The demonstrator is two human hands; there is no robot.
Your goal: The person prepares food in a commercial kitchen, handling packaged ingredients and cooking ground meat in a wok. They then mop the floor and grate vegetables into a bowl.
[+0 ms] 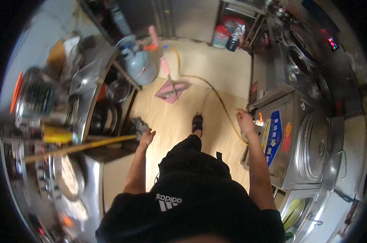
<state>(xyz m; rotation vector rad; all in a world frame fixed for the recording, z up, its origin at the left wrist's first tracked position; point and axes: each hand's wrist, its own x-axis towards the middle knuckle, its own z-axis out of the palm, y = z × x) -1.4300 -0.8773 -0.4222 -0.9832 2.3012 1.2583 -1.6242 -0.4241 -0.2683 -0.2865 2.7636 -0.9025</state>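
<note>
My left hand hangs in the air with loosely bent fingers and holds nothing. It is nearest to the end of a yellow pole and a grey mop head beside the left shelving. On the other side, my right hand is empty too, its fingers apart and slightly curled, near an orange-handled valve on a steel cooker. Ahead of me on the floor lie a pink dustpan and a pink-handled tool, perhaps a brush; whether they are joined I cannot tell.
A yellow hose curves over the floor from a blue-grey gas cylinder towards the cooker. Steel shelving with pots stands at left, and a counter bears a bowl of pale food. Burners are at upper right.
</note>
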